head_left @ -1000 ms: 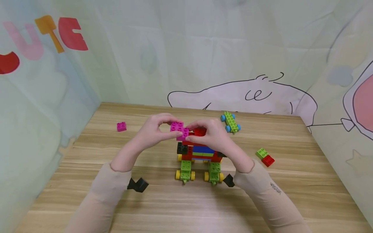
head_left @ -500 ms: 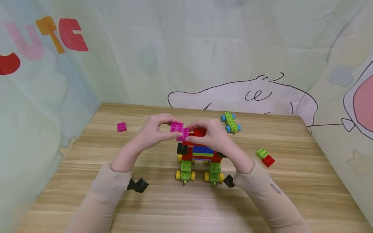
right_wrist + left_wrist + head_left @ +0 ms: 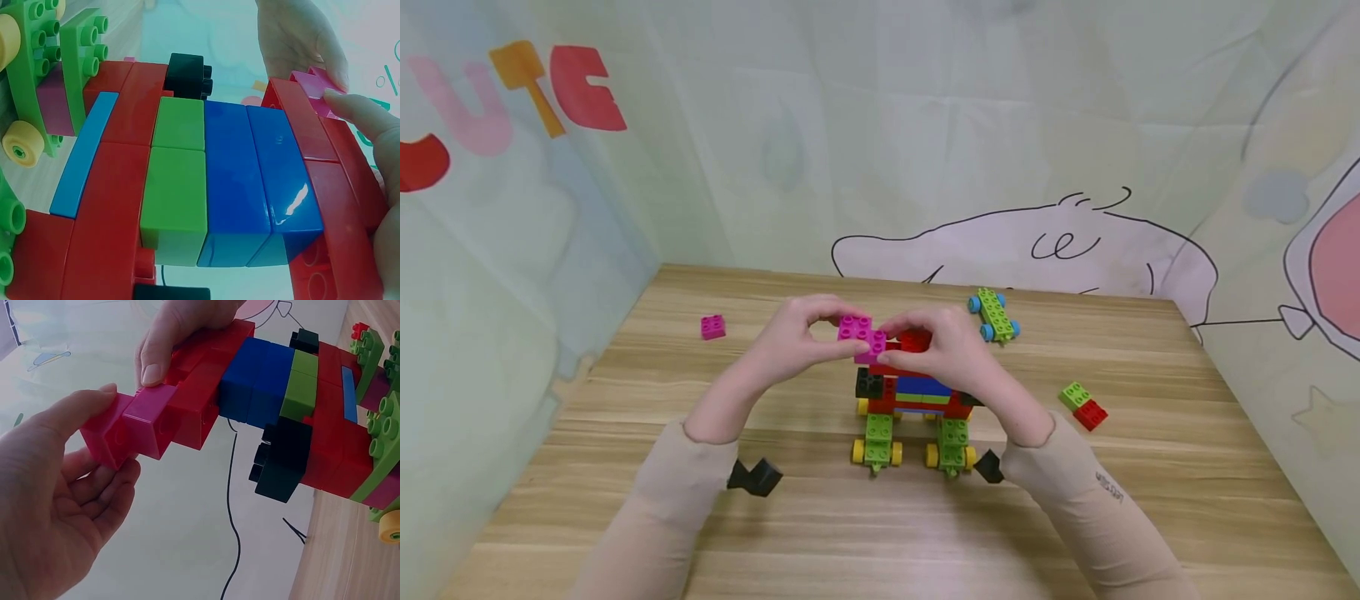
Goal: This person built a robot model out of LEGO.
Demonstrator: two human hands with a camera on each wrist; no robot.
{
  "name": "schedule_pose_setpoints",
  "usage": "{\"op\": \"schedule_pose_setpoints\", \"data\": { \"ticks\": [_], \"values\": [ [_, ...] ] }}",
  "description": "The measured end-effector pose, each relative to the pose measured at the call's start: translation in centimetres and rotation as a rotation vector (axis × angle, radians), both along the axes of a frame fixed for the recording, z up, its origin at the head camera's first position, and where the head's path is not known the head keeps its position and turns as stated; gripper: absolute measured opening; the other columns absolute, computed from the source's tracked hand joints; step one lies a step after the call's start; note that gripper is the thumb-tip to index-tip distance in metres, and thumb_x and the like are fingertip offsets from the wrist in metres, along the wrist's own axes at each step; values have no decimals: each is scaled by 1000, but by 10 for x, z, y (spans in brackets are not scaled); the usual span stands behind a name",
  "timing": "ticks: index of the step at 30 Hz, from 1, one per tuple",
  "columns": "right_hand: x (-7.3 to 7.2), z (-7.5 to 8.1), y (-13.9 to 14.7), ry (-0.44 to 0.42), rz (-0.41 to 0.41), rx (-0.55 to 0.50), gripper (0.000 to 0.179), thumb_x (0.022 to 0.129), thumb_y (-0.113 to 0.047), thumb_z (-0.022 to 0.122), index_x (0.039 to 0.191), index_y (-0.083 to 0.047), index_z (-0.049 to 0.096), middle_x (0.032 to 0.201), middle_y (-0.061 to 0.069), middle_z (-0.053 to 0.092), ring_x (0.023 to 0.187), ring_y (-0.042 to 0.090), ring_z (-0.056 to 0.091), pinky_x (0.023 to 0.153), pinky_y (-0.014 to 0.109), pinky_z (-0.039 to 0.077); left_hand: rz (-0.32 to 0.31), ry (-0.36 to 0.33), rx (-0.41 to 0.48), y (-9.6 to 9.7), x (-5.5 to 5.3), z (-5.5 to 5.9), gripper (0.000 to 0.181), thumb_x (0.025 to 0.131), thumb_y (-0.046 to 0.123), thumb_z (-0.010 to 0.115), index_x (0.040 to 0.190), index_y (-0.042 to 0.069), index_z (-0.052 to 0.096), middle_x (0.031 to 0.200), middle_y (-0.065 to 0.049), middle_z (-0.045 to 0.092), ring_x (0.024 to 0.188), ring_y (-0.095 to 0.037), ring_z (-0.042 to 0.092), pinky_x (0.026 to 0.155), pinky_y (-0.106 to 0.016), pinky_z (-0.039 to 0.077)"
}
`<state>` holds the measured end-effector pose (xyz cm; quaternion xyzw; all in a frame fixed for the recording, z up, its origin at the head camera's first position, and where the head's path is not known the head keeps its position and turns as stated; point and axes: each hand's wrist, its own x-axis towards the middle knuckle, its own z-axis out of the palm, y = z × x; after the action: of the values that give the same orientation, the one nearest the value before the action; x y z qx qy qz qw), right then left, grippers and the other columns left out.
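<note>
A toy block model (image 3: 917, 387) stands at mid-table, with red, blue and green bricks stacked on green wheeled bases. From the left end of its top red row (image 3: 194, 394), two pink bricks stick out in steps. My left hand (image 3: 790, 337) pinches the outer pink brick (image 3: 106, 434), thumb on one side and fingers on the other. My right hand (image 3: 951, 346) has its thumb and index finger about the inner pink brick (image 3: 147, 425), where it meets the red row. The right palm covers part of the top red bricks.
Black bricks (image 3: 869, 382) jut from the model's sides. A loose pink brick (image 3: 712, 327) lies at left, a green base with blue wheels (image 3: 994, 315) at the back. On the right lie a green brick (image 3: 1075, 395) and a red brick (image 3: 1090, 413). A printed cloth hangs behind.
</note>
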<state>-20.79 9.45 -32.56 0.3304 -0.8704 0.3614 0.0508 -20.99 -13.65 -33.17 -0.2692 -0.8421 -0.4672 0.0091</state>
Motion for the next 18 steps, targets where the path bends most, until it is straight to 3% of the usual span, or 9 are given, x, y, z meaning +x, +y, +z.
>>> {"op": "schedule_pose_setpoints", "data": {
  "ticks": [15, 18],
  "values": [
    [0, 2, 0, -38, 3, -4, 30, 82, -22, 79, 107, -6, 74, 100, 6, 76, 84, 15, 67, 70, 25, 54, -8, 96, 28, 2, 5, -9, 44, 81, 13, 80, 122, 4, 66, 115, -9, 69, 102, -22, 62, 88, -39, 52],
    [0, 2, 0, -48, 1, -5, 30, 83, -22, 79, 107, -6, 74, 100, 6, 76, 84, 15, 66, 70, 25, 54, -6, 87, 26, 0, 5, -10, 42, 81, 12, 80, 120, 3, 66, 112, -9, 70, 101, -22, 62, 90, -40, 51]
  ]
}}
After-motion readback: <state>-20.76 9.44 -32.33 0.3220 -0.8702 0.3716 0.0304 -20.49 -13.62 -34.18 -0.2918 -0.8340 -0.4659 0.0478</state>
